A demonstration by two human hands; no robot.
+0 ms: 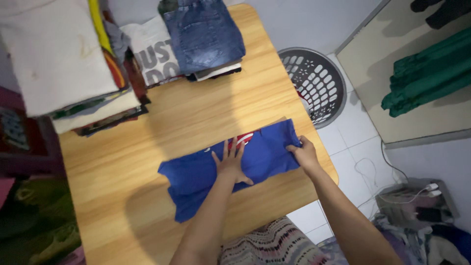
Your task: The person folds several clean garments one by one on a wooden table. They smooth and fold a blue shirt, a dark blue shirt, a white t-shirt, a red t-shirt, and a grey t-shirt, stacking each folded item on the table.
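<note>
A blue t-shirt (196, 179) with a red and white print lies partly folded on the wooden table (113, 196). My left hand (230, 164) lies flat on its middle, fingers spread, pressing it down. My right hand (304, 153) pinches the right edge of the shirt near the table's right side.
Stacks of folded clothes stand at the table's far side: a tall pile (64, 64) at the left and a pile topped with folded jeans (203, 34). A grey laundry basket (314, 83) sits on the tiled floor to the right. Green cloth (427, 78) lies on a mat beyond.
</note>
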